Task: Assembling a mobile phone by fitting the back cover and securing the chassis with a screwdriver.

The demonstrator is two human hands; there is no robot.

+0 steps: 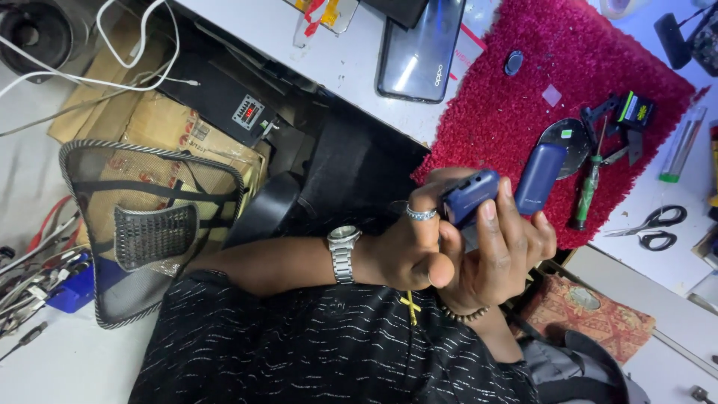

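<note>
My left hand (pixel 404 254), with a wristwatch and a ring, and my right hand (pixel 505 251), with a bead bracelet, are both closed around a small dark blue device (pixel 470 196), held over my lap by the table edge. The right fingers wrap its far side and the left thumb and forefinger pinch its near end. A matching blue shell piece (pixel 538 178) lies just beyond on the red shaggy mat (pixel 553 67).
On the mat lie a green-handled screwdriver (pixel 587 191), a round metal disc (pixel 568 138) and small black parts. Scissors (pixel 651 227) and a dark smartphone (pixel 420 49) rest on the white table. A mesh back support (pixel 146 224), cardboard boxes and white cables (pixel 112 45) sit at left.
</note>
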